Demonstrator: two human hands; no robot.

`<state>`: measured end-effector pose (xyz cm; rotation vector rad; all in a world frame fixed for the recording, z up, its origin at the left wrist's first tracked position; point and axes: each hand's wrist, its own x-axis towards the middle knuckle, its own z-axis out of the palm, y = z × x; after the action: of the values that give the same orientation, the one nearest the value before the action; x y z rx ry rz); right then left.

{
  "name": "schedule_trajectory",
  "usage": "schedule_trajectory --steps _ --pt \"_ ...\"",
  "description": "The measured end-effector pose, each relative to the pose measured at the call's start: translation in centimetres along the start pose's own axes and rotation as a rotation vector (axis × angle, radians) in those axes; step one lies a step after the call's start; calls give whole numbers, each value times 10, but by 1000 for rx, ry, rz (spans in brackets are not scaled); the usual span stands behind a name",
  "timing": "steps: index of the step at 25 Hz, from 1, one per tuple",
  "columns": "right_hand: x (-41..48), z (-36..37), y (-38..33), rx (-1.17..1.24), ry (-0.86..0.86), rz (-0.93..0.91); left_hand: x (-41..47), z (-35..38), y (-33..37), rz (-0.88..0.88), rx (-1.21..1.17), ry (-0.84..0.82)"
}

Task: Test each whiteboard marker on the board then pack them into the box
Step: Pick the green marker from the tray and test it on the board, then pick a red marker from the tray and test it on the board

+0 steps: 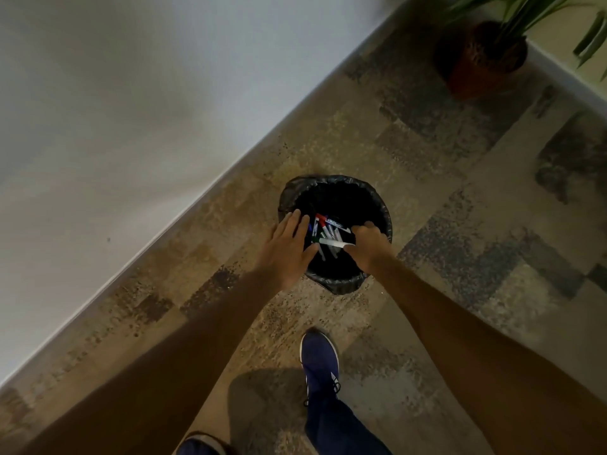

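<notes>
Left hand [289,247] flat, fingers straight over bin [382,208], right hand [369,246] curled, pinching marker [331,243]

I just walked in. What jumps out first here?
A black lined bin on the floor at centre, with markers heaped inside. Both hands reach in: the left hand lies flat at the rim, the right hand pinches a white marker. A potted plant stands top right.

Both bare arms reach up from the lower corners to mid-frame, the left hand [289,249] flat with straight, slightly spread fingers, the right hand [371,246] curled, thumb and fingers pinching one end of a marker [331,243].
</notes>
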<state>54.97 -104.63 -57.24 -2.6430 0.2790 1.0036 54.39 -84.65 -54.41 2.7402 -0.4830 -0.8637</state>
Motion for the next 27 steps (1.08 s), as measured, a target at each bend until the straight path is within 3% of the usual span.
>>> schedule_trajectory --steps 3,13,27 --pt "-1 -7 2 -77 11 -39 -5 -3 -4 9 9 12" --pt "-85 -52 -35 37 129 -175 -75 -70 -1 14 -39 88" --pt "-325 -179 -212 154 429 -587 -336 -276 -20 -116 -129 428"
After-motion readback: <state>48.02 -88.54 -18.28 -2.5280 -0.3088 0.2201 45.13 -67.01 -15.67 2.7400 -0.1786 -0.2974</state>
